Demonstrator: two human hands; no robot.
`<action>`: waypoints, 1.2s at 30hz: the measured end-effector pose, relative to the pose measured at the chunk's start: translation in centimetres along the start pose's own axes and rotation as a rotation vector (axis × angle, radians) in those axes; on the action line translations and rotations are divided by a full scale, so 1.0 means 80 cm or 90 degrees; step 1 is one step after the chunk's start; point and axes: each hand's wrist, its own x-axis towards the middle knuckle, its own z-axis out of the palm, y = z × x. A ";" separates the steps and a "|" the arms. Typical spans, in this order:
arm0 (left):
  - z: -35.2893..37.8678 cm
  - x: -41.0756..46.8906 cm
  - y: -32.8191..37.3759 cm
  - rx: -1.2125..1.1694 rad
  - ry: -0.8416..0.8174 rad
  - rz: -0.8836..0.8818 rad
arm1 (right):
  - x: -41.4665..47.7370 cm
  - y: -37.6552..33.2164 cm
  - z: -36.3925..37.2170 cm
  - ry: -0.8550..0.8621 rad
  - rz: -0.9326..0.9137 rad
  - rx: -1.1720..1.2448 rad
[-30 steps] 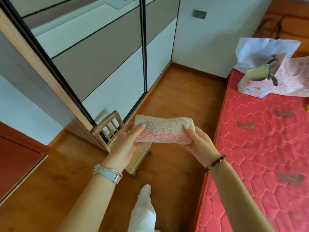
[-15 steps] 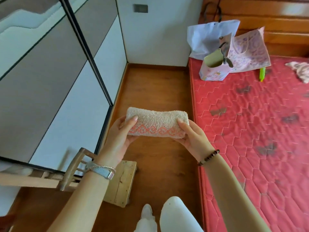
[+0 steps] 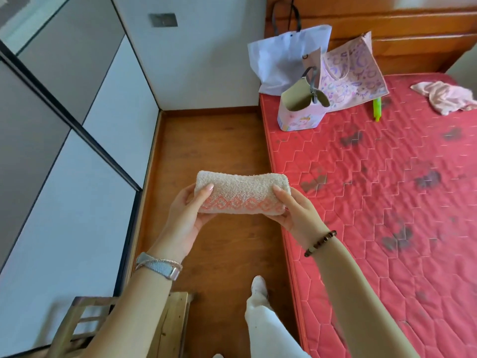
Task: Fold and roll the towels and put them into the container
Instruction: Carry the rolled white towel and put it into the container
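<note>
A rolled cream towel (image 3: 241,191) with an orange diamond band is held level above the wooden floor, beside the bed's left edge. My left hand (image 3: 187,215) grips its left end and my right hand (image 3: 299,211) grips its right end, thumbs on top. A small pink container (image 3: 300,113) with an open top stands on the red mattress at its far left corner. Another loose pink towel (image 3: 444,96) lies crumpled at the mattress's far right.
The red quilted mattress (image 3: 387,202) fills the right side. A white bag (image 3: 284,55) and a pink patterned bag (image 3: 353,73) lean on the headboard. A green marker (image 3: 377,109) lies nearby. A wooden chair (image 3: 124,329) stands at lower left, by the sliding wardrobe doors (image 3: 64,151).
My view has swung right toward the bed, so the chair dropped to the lower left and the bags and pink towel came into view. Both hands keep holding the rolled towel.
</note>
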 end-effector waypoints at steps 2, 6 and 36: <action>0.025 0.025 0.011 0.003 0.001 -0.001 | 0.026 -0.022 -0.018 -0.007 0.002 0.003; 0.064 0.068 0.029 0.009 -0.007 0.010 | 0.073 -0.060 -0.045 -0.020 0.001 0.008; 0.137 0.518 0.228 0.067 -0.120 -0.023 | 0.460 -0.240 -0.017 0.101 -0.038 0.087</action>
